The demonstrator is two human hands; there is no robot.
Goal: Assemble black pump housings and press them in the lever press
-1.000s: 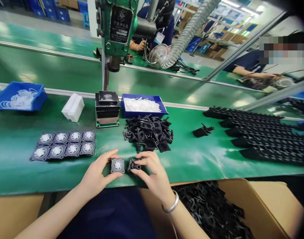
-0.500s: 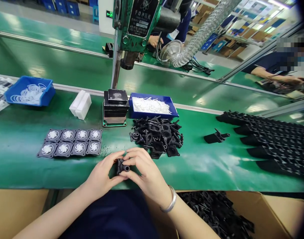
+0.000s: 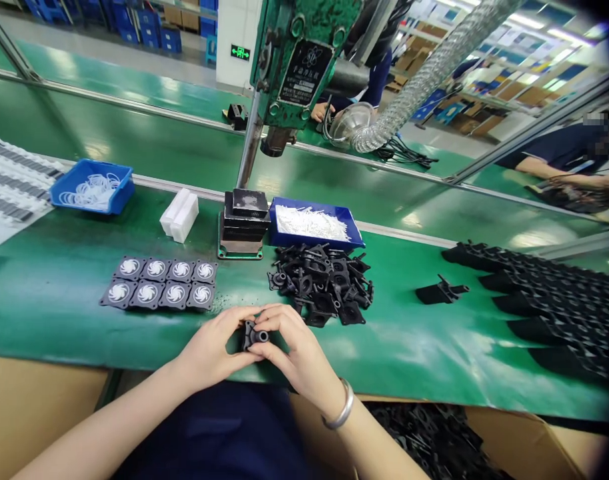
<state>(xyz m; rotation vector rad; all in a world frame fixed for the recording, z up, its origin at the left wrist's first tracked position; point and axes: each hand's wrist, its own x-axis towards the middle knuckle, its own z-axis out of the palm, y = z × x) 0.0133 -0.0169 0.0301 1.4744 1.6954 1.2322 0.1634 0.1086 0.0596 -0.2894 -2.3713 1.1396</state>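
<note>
Between my fingertips, near the bench's front edge, is a black plastic part (image 3: 257, 337) with a square flange and a round hollow spout. My left hand (image 3: 217, 343) grips its flange side, fingers curved around the far edge and thumb below. From the other side, my right hand (image 3: 292, 343) pinches it close to the spout. A heap of similar black parts (image 3: 324, 283) lies just beyond my right hand. To the left, two rows of flat black square plates (image 3: 159, 285) with white swirl-shaped inserts sit side by side.
A green hand press (image 3: 304, 73) rises above a stack of black metal blocks (image 3: 244, 223). Behind stand a blue tray of white sticks (image 3: 317, 227) and a blue bin of white rings (image 3: 97, 187). White blocks (image 3: 179, 215) stand left; rows of black parts (image 3: 559, 307) fill the right.
The whole view has shifted, so the bench things appear farther right and slightly lower. Both hands keep hold of the black part, which is turned only slightly, if at all.
</note>
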